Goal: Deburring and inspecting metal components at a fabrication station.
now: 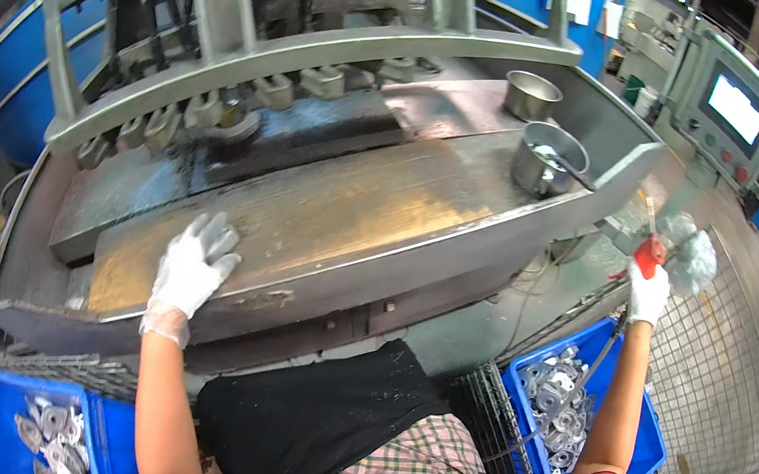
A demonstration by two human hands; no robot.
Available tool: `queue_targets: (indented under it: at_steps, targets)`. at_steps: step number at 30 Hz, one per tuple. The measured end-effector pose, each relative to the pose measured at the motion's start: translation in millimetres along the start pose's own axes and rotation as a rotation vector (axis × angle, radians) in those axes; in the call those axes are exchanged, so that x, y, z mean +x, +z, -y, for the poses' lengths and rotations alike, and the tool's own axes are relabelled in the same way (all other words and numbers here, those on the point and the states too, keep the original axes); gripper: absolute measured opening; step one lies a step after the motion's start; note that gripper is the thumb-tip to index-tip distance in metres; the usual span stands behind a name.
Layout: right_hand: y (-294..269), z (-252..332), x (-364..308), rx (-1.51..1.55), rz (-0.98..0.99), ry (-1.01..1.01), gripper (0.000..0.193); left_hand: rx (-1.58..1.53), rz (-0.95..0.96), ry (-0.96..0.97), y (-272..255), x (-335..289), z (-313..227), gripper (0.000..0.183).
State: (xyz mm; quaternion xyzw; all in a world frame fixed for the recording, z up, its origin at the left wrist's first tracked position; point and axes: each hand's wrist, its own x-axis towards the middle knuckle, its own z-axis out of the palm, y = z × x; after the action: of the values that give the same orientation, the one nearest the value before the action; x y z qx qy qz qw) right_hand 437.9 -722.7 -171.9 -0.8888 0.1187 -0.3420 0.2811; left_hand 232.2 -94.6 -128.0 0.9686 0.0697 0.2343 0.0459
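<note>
My left hand (191,270), in a white glove, rests with fingers spread on the front left part of a worn wooden board (376,201). This board lies in the metal trough (362,280) of a large machine. Out to the right, my gloved right hand (648,297) is closed around a red air blow gun (651,252), its thin nozzle pointing up and away. A grey hose (595,367) runs down from that hand across a blue bin (652,437) of grey metal parts (564,402).
Two metal pots (533,97) stand at the trough's right end; the nearer has a handle sticking out. Metal fixtures (273,91) hang under the machine's frame. A control panel (737,112) stands at far right. Another blue bin (115,439) with metal parts sits at lower left.
</note>
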Motion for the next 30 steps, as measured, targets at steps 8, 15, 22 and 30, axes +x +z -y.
queue_targets:
  at_steps: [8,15,22,30]
  targets:
    - [6,102,-4,0.015,-0.204,-0.431,0.040,-0.122,0.028,-0.182,-11,22,-4,0.047]
    - [68,141,44,0.538,0.265,-0.360,0.035,-0.245,0.065,-0.164,5,19,-5,0.052]
    - [64,159,77,0.525,0.191,-0.286,0.020,-0.227,0.093,-0.226,-2,18,-11,0.053]
    - [60,172,74,0.545,0.198,-0.223,0.021,-0.199,0.092,-0.242,3,16,-7,0.055]
